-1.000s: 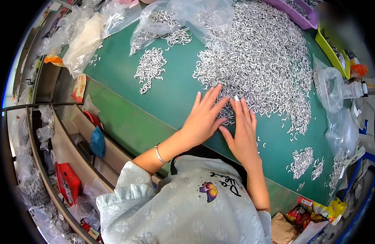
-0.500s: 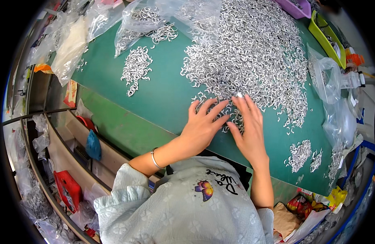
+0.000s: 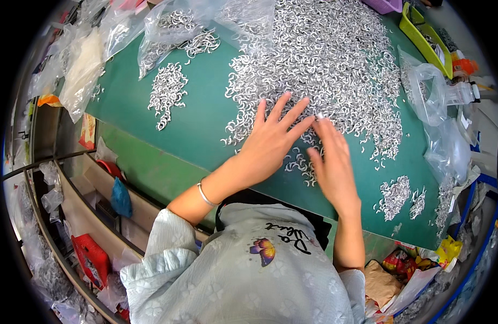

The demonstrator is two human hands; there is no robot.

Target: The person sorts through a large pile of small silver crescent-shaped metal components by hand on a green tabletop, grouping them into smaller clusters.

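Both hands point(image 3: 300, 148) lie open — flat, hiding metal rings point(image 3: 324, 65) beneath.

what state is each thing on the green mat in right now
left hand: open, flat, fingers spread on the rings
right hand: open, flat on the rings
big pile of silver metal rings: loose, spread wide
small ring pile: apart, untouched
clear plastic bag: open, rings spilling out
yellow-green tray: at mat edge

Bare mat point(image 3: 205, 116) left; ring heap point(image 3: 335, 59) (dense) ahead.
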